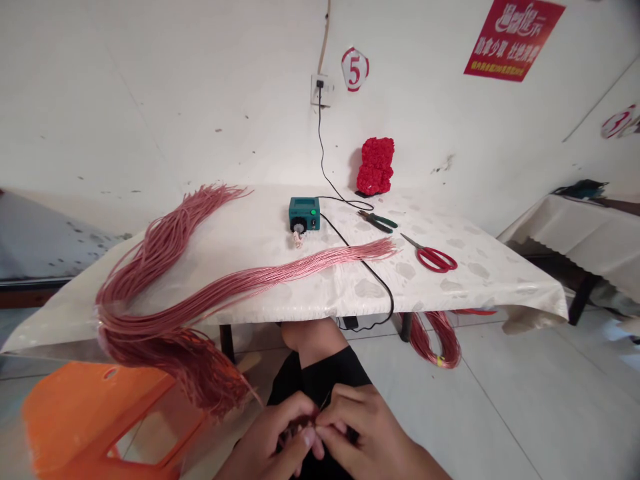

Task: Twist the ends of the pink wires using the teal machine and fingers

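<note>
1. Head view, hands: the left hand (280, 433) and the right hand (363, 419) meet over the lap, on the near side of the teal box (302, 212) and well apart from it. Both have their fingertips pinched together on one small reddish piece (306, 423).
2. Head view, piece: it sits between the two hands, nearer the wearer than the teal box; fingers cover most of it, so its shape cannot be told.
3. Head view, strands: a large bundle of pink strands (160, 321) is gathered left of the teal box. One length crosses in front of the box, another spreads farther back on its left, and a third hangs off the table (480, 290) above an orange stool (70, 417).
4. Head view, tools: pliers (379, 221) lie just right of the teal box, red-handled scissors (434, 257) farther right.
5. Head view, beyond: a red ruffled object (376, 165) stands behind the teal box, to its right.
</note>
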`<state>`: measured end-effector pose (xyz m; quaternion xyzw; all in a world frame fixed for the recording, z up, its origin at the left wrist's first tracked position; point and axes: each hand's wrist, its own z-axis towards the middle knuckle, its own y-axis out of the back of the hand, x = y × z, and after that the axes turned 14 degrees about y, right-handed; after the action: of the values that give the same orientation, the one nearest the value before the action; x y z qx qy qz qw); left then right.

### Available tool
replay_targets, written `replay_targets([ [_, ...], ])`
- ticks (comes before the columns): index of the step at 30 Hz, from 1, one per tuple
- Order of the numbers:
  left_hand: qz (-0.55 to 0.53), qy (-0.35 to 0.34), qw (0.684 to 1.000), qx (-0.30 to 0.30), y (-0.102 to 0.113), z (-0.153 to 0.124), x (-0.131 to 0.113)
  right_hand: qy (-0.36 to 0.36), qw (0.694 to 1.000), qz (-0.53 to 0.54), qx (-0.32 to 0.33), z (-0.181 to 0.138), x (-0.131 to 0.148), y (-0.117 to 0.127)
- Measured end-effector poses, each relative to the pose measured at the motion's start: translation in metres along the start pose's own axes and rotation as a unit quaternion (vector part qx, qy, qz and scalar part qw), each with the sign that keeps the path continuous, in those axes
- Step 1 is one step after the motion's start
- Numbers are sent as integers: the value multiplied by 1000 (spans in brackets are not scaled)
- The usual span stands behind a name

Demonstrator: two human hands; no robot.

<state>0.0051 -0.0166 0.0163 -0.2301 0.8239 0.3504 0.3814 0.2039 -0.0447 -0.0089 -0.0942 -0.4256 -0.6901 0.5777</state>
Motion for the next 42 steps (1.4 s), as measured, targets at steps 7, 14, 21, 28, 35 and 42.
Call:
replay_targets([
  [7, -31, 13, 998, 49, 0, 9, 5, 2, 1000, -8, 14, -3, 1, 1],
  [14, -33, 44, 998, 5, -3, 8, 5, -1, 998, -39, 42, -7, 0, 3],
  [21, 57, 16, 996, -69, -1, 10, 8, 20, 994, -76, 72, -11, -2, 5],
  [28, 110, -42, 988, -102, -3, 12, 12, 27, 992, -79, 93, -11, -4, 8],
  [35, 126, -23, 987, -101, -2, 10, 6, 29, 992, -78, 99, -10, -2, 9],
  [42, 70, 32, 997, -19, 1, 5, -3, 37, 996, -38, 78, -5, 1, 11],
])
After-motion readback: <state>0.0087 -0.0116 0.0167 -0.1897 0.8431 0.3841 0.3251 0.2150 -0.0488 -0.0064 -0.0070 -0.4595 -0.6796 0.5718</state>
